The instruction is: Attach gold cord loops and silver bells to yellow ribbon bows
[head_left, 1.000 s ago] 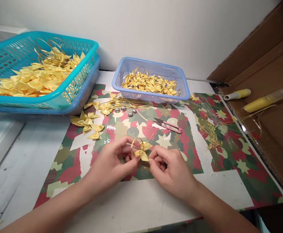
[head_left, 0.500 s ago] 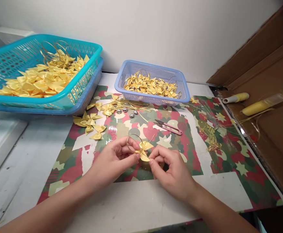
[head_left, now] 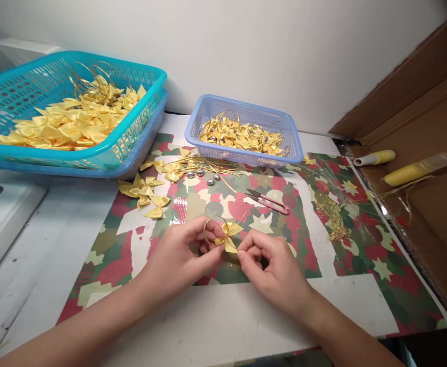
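Note:
A yellow ribbon bow [head_left: 229,235] with a gold wire loop [head_left: 205,230] is held above the patterned sheet. My left hand [head_left: 191,252] pinches the bow's left side, and the loop rises over its fingers. At the bow's lower right, my right hand [head_left: 267,262] has thumb and forefinger pressed together on what looks like a thin thread. Pink-handled snips [head_left: 271,203] lie beyond my right hand. Silver bells [head_left: 210,181] and gold wires [head_left: 223,165] rest behind my hands. Loose yellow bows [head_left: 143,189] sit at the left.
A turquoise basket [head_left: 108,148] of yellow bows stands at the back left on a blue one. A smaller blue basket [head_left: 242,155] holds bows with loops. Thread scraps [head_left: 336,219] lie at the right, near yellow thread rolls [head_left: 411,171] and a cardboard wall [head_left: 430,102].
The view has shifted slightly, so the baskets and table appear a little further right. Both hands keep hold at the bow, with only a slight shift.

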A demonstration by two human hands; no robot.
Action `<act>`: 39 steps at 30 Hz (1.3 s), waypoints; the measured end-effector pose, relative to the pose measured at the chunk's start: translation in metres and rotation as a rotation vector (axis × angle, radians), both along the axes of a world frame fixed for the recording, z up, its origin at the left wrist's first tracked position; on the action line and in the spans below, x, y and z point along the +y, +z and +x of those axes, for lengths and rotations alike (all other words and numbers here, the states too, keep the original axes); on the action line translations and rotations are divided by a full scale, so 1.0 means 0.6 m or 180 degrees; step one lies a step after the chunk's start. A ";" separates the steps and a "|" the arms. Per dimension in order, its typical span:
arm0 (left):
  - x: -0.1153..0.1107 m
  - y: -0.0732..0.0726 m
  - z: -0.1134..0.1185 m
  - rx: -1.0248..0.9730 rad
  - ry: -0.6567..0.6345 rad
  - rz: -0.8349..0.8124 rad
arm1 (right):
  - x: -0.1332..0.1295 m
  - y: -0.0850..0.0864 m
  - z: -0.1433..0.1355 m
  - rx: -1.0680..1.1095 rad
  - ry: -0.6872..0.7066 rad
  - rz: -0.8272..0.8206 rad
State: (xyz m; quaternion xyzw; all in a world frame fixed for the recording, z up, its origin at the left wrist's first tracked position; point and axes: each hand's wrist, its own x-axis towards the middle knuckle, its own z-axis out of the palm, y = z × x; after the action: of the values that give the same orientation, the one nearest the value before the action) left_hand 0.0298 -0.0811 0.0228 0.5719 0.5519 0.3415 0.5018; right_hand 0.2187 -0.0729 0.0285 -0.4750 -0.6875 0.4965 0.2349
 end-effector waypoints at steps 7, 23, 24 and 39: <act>0.000 0.001 0.001 0.0050 0.0011 0.0138 | 0.001 0.000 0.000 -0.0008 -0.0024 -0.0052; 0.003 0.006 0.001 -0.0395 0.0009 -0.0362 | 0.002 -0.008 -0.001 0.0309 0.0052 -0.0447; 0.004 0.008 0.001 -0.0467 0.0018 -0.0436 | 0.002 -0.008 -0.001 0.0372 0.0064 -0.0522; 0.005 0.014 0.001 -0.0727 0.0097 -0.0478 | 0.004 -0.014 -0.004 0.0839 0.0066 -0.0753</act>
State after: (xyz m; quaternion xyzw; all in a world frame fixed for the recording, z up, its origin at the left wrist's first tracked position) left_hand 0.0305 -0.0779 0.0310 0.4816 0.5238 0.3697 0.5975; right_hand 0.2161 -0.0704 0.0201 -0.4230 -0.5924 0.6343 0.2603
